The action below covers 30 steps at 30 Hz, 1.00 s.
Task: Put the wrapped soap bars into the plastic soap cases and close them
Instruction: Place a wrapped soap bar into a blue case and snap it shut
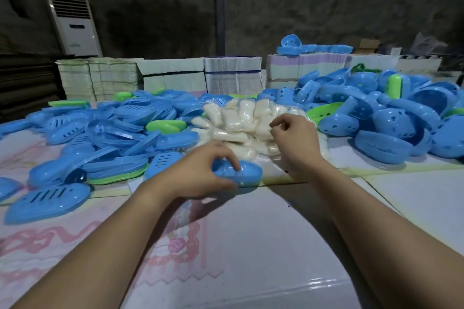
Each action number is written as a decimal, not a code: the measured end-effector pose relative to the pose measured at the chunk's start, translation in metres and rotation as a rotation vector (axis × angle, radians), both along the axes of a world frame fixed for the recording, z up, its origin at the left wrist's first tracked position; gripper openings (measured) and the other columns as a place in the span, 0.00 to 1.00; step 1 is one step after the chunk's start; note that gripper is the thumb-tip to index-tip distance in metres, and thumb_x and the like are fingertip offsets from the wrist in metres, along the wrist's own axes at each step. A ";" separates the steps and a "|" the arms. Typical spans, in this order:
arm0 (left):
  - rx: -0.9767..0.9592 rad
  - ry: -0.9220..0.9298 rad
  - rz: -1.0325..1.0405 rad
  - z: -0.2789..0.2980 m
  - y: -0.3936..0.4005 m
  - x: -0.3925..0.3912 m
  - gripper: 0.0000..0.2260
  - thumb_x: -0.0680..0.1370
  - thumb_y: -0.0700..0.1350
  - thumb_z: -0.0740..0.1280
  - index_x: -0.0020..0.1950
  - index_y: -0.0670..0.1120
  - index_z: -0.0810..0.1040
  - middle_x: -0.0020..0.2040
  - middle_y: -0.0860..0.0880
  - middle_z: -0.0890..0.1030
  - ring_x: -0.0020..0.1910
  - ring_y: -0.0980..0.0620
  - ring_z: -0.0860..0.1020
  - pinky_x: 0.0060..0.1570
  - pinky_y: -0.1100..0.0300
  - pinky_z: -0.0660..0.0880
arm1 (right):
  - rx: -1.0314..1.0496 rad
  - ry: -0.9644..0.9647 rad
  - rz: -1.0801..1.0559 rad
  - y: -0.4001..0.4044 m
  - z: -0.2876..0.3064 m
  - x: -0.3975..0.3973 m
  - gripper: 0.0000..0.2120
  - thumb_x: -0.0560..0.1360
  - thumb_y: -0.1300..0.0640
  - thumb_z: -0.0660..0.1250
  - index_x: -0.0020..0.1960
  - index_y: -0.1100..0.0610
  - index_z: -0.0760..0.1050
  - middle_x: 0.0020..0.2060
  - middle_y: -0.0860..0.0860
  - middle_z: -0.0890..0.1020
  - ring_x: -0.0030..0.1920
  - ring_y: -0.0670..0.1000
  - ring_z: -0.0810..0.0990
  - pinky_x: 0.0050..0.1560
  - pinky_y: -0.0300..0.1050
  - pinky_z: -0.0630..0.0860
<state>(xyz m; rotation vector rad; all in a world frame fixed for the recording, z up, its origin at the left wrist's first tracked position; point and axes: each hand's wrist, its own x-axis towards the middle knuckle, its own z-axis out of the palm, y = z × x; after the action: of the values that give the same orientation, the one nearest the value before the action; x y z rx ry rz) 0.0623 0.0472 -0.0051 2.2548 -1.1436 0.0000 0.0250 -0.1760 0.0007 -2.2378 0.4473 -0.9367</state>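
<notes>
A blue plastic soap case [247, 173] lies near the table's middle, and my left hand [200, 170] grips its left end with curled fingers and thumb. Just behind it is a heap of white wrapped soap bars [233, 118] in clear film. My right hand [296, 138] hovers over the right side of that heap, fingers curled with thumb and forefinger close together; whether it pinches a wrapper cannot be told. Both bare forearms reach in from the bottom of the view.
Piles of blue and a few green case halves [120, 128] spread to the left, and rounder perforated halves [391, 118] to the right. Stacks of flat cartons [175, 75] line the table's far edge. A white floor air conditioner [75, 25] stands back left.
</notes>
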 end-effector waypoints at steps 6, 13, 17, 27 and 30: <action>0.005 0.095 0.019 -0.002 0.004 0.003 0.22 0.66 0.53 0.81 0.55 0.63 0.76 0.57 0.63 0.74 0.54 0.63 0.76 0.54 0.58 0.79 | -0.273 0.530 -0.093 -0.027 0.014 -0.016 0.08 0.67 0.52 0.69 0.46 0.48 0.79 0.45 0.50 0.81 0.48 0.54 0.77 0.46 0.47 0.76; -0.021 0.210 0.067 -0.004 0.004 0.006 0.30 0.57 0.60 0.78 0.55 0.66 0.72 0.53 0.58 0.78 0.49 0.58 0.79 0.50 0.47 0.82 | -0.439 0.749 -0.108 -0.027 0.018 -0.022 0.19 0.62 0.51 0.74 0.53 0.49 0.79 0.46 0.52 0.79 0.50 0.55 0.76 0.44 0.46 0.75; -0.047 0.228 0.078 -0.006 0.001 0.006 0.29 0.60 0.55 0.82 0.56 0.65 0.72 0.53 0.59 0.78 0.50 0.56 0.80 0.48 0.49 0.82 | -0.309 0.715 0.010 -0.025 0.023 -0.025 0.20 0.62 0.49 0.78 0.52 0.50 0.78 0.46 0.49 0.80 0.47 0.52 0.77 0.46 0.44 0.76; -0.095 0.269 0.077 -0.008 -0.007 0.000 0.40 0.52 0.60 0.79 0.63 0.61 0.70 0.53 0.58 0.79 0.51 0.52 0.81 0.53 0.49 0.81 | 0.328 0.221 0.455 -0.006 0.023 -0.036 0.26 0.64 0.65 0.78 0.57 0.46 0.79 0.41 0.50 0.76 0.38 0.43 0.77 0.40 0.36 0.74; -0.115 0.282 0.073 -0.009 -0.010 -0.001 0.42 0.56 0.54 0.82 0.66 0.62 0.67 0.54 0.56 0.80 0.51 0.50 0.82 0.52 0.50 0.82 | 0.370 0.032 0.609 0.011 0.018 -0.029 0.29 0.64 0.66 0.79 0.58 0.42 0.79 0.43 0.52 0.76 0.40 0.46 0.77 0.41 0.39 0.75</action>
<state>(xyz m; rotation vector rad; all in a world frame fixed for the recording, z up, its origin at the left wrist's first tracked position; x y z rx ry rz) 0.0616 0.0372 -0.0139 2.1127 -0.8892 -0.2110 -0.0044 -0.1655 0.0184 -1.8757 -0.0578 -0.4524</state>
